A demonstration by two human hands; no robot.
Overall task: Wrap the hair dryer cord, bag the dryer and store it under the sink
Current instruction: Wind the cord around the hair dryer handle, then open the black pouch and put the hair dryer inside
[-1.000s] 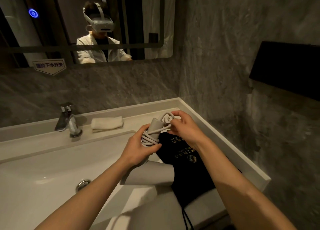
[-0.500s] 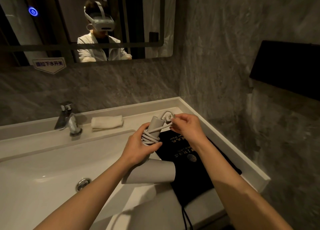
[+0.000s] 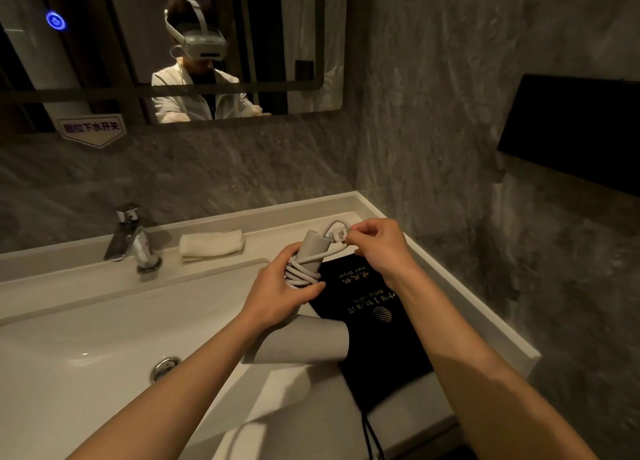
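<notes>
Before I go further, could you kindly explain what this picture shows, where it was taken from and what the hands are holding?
There is no machine here: a person wears a camera on the head, looking down at two bare hands; the mirror shows the headset. The left hand grips the grey hair dryer by its handle, with the cord coiled around it. The right hand pinches the plug. On the sink counter lie a black bag and a folded towel, beside the tap.
</notes>
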